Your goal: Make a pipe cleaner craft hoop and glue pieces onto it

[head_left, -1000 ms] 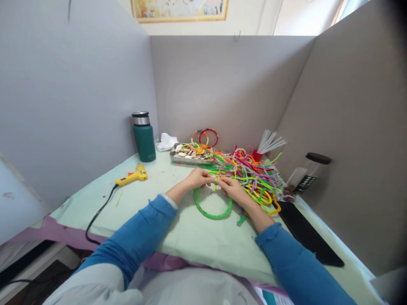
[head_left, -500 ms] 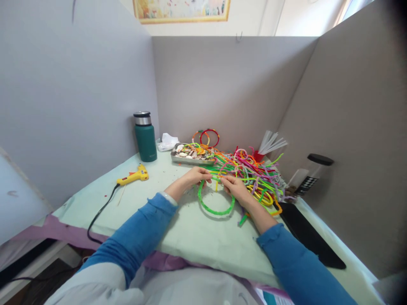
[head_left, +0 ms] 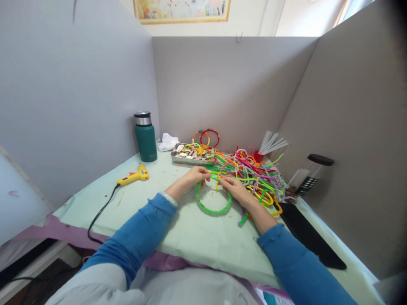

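Observation:
A bright green pipe-cleaner ring (head_left: 212, 208) lies on the pale green table cover (head_left: 197, 237) in front of me. My left hand (head_left: 196, 175) pinches the ring's far left part, fingers closed on it. My right hand (head_left: 234, 189) grips the ring's far right part, fingers curled. A short yellow piece shows between the two hands. Just behind my hands lies a big tangle of coloured pipe cleaners (head_left: 251, 173).
A metal tray of shells (head_left: 192, 154), a teal flask (head_left: 145, 137), a yellow glue gun (head_left: 132, 176) with black cord, finished rings (head_left: 210, 136) against the back wall, a red cup of white sticks (head_left: 266, 148), a clear black-lidded jar (head_left: 310, 173), and a black flat object (head_left: 311, 241). Grey partitions enclose three sides.
Both hands turned and shifted the green ring slightly; its far side was lifted half a second ago and now lies flatter. The hands stay at its far edge.

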The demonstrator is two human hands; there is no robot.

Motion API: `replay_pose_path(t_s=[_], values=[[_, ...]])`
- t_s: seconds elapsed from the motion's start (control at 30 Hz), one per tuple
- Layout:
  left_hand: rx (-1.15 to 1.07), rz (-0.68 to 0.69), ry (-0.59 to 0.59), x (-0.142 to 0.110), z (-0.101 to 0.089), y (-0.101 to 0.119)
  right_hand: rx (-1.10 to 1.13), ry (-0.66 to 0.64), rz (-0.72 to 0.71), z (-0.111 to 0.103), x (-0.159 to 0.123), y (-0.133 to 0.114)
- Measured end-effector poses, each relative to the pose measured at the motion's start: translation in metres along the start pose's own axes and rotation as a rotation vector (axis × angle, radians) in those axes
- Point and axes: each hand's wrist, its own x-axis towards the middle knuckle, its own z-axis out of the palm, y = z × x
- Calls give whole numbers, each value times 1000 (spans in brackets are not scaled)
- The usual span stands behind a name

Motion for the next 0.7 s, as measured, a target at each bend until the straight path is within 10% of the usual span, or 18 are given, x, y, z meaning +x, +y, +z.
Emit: replay_pose_path(t_s=[0.7], values=[[499,227,146,13,1,-13,-52,43,38,1,4,7]])
